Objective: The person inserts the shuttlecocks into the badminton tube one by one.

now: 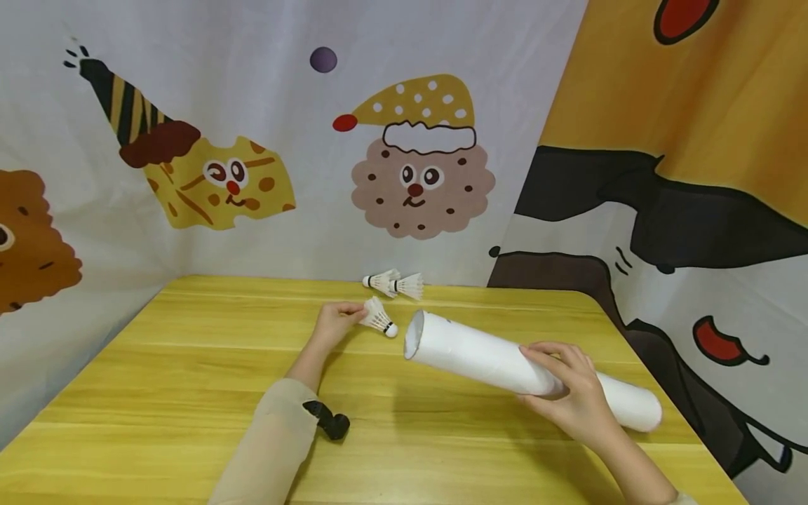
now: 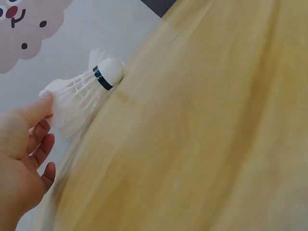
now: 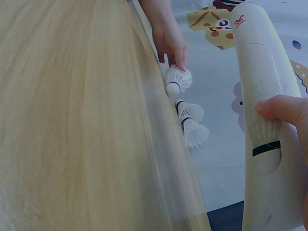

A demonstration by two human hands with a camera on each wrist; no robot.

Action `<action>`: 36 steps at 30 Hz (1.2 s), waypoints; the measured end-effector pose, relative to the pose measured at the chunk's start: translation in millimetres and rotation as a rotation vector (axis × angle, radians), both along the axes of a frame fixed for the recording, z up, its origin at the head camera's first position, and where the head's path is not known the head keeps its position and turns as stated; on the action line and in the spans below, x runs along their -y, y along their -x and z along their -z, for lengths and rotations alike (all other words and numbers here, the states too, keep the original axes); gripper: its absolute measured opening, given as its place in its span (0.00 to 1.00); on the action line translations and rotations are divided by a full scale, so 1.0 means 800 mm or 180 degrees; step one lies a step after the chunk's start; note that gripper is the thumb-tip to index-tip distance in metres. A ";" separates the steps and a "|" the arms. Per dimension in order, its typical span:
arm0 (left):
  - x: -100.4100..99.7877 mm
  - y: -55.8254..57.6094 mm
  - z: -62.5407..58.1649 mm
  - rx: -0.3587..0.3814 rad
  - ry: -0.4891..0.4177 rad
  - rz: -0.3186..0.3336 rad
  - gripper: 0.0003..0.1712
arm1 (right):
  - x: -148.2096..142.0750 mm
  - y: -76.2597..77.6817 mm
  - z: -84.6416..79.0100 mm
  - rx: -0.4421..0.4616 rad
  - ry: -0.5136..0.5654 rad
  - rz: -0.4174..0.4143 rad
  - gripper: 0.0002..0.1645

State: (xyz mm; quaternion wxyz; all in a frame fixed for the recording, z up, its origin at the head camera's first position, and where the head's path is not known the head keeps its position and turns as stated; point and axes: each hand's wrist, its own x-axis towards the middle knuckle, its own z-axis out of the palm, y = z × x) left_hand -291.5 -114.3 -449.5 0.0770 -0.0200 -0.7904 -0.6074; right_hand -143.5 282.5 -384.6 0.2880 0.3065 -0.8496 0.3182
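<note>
By the feathered end, my left hand (image 1: 337,324) pinches a white shuttlecock (image 1: 380,318), its cork tip pointing toward the tube's mouth. The left wrist view shows the thumb and fingers on the feather skirt of this shuttlecock (image 2: 79,96), and a dark band near the cork. My right hand (image 1: 571,389) grips a long white tube (image 1: 480,354) around its middle, tilted with its open end toward the left hand. A shuttlecock picture is printed on the tube (image 3: 264,57) in the right wrist view. The tube's inside is mostly hidden.
Two more shuttlecocks (image 1: 394,283) lie together at the back edge of the wooden table (image 1: 208,365). Behind the table hangs a cartoon-printed cloth (image 1: 284,91). A black strap piece (image 1: 331,422) sits at the left sleeve.
</note>
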 end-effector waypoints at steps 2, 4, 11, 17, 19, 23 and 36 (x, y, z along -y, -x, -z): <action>0.001 -0.002 0.000 0.0027 0.0042 0.0008 0.10 | 0.000 -0.001 0.000 0.0015 -0.0007 0.0006 0.39; 0.004 -0.004 0.000 0.0046 0.0063 0.0012 0.10 | 0.001 -0.001 0.000 0.0033 -0.0011 0.0014 0.39; 0.016 -0.013 0.001 0.0057 0.0049 -0.0101 0.11 | 0.002 -0.002 0.000 0.0051 -0.0009 0.0014 0.39; 0.022 -0.019 -0.004 -0.0048 0.0007 -0.0179 0.13 | 0.003 -0.001 0.001 0.0019 -0.0017 -0.0007 0.39; 0.022 -0.022 -0.008 -0.0125 -0.0034 -0.0178 0.13 | 0.003 0.000 0.002 -0.0034 -0.0012 -0.0023 0.38; 0.020 -0.029 -0.018 -0.0263 -0.0133 -0.0160 0.12 | 0.002 0.001 0.003 -0.0069 -0.0013 -0.0030 0.38; 0.013 -0.057 -0.055 -0.0585 -0.0133 -0.0071 0.11 | 0.000 0.001 0.002 -0.0022 -0.0041 0.0065 0.39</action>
